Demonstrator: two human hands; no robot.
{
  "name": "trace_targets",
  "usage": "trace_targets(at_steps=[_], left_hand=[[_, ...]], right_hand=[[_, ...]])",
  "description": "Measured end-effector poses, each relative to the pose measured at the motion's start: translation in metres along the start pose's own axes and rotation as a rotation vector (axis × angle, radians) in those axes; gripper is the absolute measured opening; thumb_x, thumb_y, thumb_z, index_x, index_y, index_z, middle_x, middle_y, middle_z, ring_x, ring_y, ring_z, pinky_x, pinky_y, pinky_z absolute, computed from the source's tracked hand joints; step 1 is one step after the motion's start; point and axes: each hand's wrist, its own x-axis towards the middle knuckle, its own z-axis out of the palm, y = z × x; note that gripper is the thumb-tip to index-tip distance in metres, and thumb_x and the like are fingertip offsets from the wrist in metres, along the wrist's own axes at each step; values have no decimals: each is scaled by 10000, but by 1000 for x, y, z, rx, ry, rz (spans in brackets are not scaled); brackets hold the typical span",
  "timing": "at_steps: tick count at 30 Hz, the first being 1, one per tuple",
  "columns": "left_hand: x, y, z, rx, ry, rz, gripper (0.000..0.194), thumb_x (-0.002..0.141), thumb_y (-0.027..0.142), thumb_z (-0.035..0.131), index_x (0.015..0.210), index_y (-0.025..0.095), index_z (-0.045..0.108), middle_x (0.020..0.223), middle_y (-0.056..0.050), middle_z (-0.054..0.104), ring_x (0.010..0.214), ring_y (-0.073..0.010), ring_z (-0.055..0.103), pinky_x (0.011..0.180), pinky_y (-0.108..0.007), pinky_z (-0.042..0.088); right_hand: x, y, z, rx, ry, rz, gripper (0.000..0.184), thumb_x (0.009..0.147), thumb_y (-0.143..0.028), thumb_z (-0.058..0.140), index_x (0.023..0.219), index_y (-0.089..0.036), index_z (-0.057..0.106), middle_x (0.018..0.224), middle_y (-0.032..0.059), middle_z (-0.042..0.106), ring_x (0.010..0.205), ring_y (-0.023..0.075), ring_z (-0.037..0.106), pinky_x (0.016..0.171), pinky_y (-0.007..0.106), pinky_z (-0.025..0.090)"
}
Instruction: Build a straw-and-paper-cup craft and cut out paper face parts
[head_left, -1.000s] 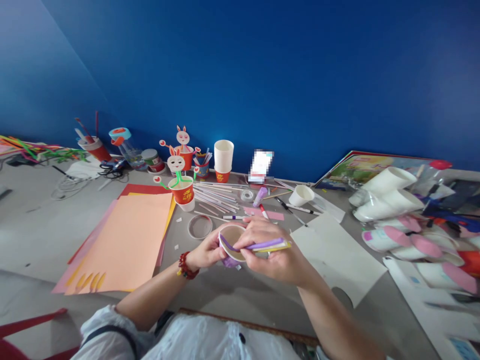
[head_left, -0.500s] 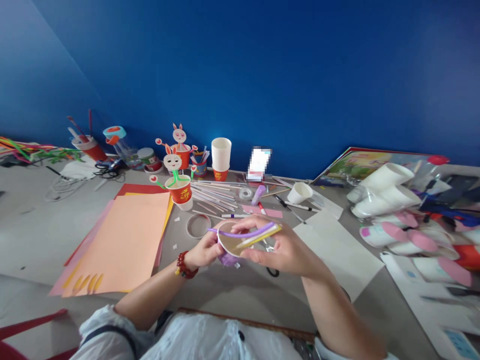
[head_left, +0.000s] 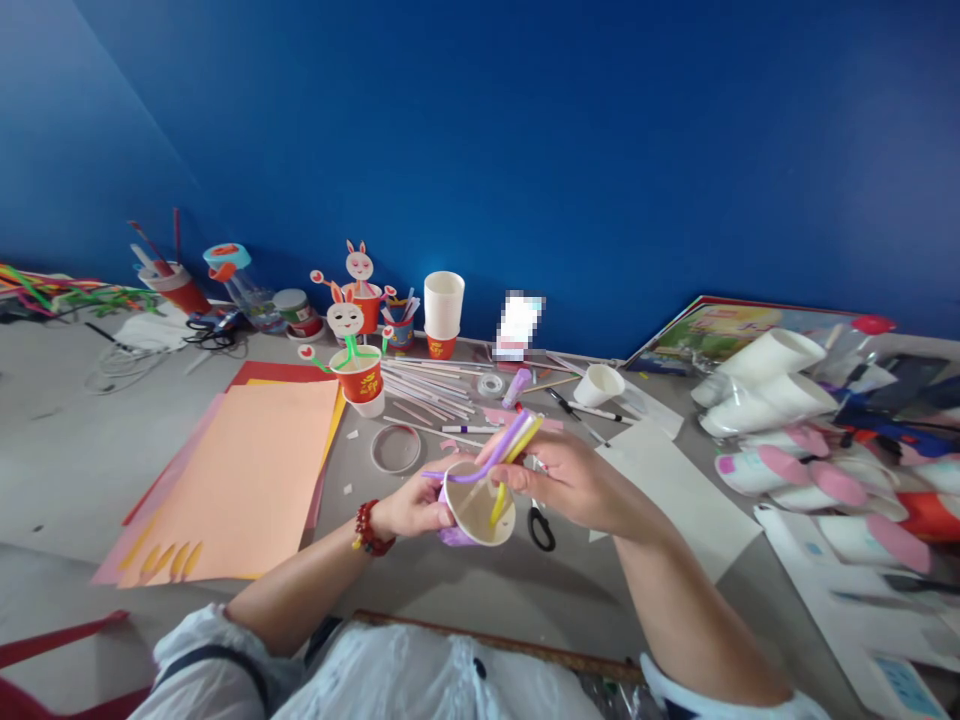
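Note:
A paper cup with a purple outside is tilted so its open mouth faces me. My left hand is closed round its left side. Purple, white and yellow strips, perhaps straws, stick up out of the cup; my right hand pinches them at the rim. One end of the purple strip pokes through the cup's left side near my left fingers. Beyond the right hand's fingers lie scissors, their black handle showing on the table. The cup's underside is hidden.
Left lies a stack of coloured paper. Behind it stand rabbit-faced cups, and straws lie beside them. A tape roll, white paper and a white cup are near. Bagged cups fill the right side.
The cup has tipped further towards me, showing more of its inside. My right hand has drawn the strips more upright, and the scissors' handle shows more.

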Motion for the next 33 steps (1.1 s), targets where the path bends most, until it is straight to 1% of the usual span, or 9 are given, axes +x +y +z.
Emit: trace_targets(at_steps=[2, 5, 7, 9, 15, 22, 27, 30, 33], left_hand=[[-1, 0, 0, -29, 5, -12, 673, 803, 657, 656, 1263, 166, 645, 1062, -124, 660, 908, -252, 629, 818, -349, 508], [0, 3, 1, -39, -53, -55, 665, 756, 652, 704, 1199, 157, 661, 970, -104, 660, 813, -230, 622, 734, -319, 507], [1, 6, 0, -19, -110, -92, 696, 735, 671, 709, 1189, 147, 657, 952, -109, 664, 815, -244, 630, 717, -317, 513], [2, 6, -1, 11, -142, -99, 745, 719, 698, 706, 1205, 137, 650, 948, -118, 674, 844, -265, 643, 728, -325, 523], [2, 1, -4, 101, -143, 29, 792, 713, 685, 729, 1278, 136, 641, 990, -131, 721, 824, -246, 670, 911, -401, 513], [0, -3, -8, 133, -135, 44, 832, 743, 700, 689, 1363, 155, 587, 1008, -129, 722, 871, -261, 674, 969, -428, 485], [-1, -4, -6, 94, -138, 29, 806, 734, 698, 699, 1313, 144, 607, 945, -111, 704, 870, -258, 662, 884, -373, 512], [0, 1, -4, 73, -88, 20, 744, 738, 668, 718, 1260, 145, 628, 943, -100, 689, 807, -223, 643, 752, -297, 512], [2, 5, -4, 100, -43, 13, 739, 726, 685, 714, 1222, 142, 644, 946, -100, 682, 785, -214, 627, 709, -282, 501]], right_hand=[[0, -4, 1, -10, -19, -30, 241, 1006, -302, 553, 1192, -284, 704, 1155, 33, 744, 862, 188, 722, 712, 261, 568], [0, -9, 2, -56, -25, -91, 268, 1017, -303, 534, 1234, -300, 691, 1241, 39, 720, 984, 206, 711, 829, 288, 559], [-1, -11, 3, -80, 0, -115, 265, 1018, -306, 531, 1226, -301, 694, 1215, 42, 731, 1070, 226, 691, 919, 321, 535], [0, -12, 4, -80, 23, -128, 263, 1019, -312, 531, 1227, -292, 689, 1174, 48, 744, 1098, 234, 681, 953, 337, 524], [7, -11, 8, -32, 26, -181, 277, 1031, -360, 507, 1216, -243, 676, 1155, 74, 744, 1010, 212, 703, 885, 303, 544], [10, -9, 7, -53, -28, -206, 272, 1036, -345, 500, 1231, -264, 671, 1145, 63, 744, 998, 205, 690, 844, 308, 531], [5, -5, 7, -22, -17, -170, 269, 1027, -365, 518, 1195, -247, 692, 1122, 69, 740, 972, 193, 674, 843, 295, 514], [1, -4, 7, -38, -29, -122, 297, 1033, -401, 493, 1186, -243, 693, 1084, 67, 739, 956, 192, 675, 825, 284, 513], [-2, -5, 7, -87, -38, -88, 277, 1035, -373, 492, 1175, -238, 690, 1010, 52, 738, 880, 187, 669, 769, 276, 510]])
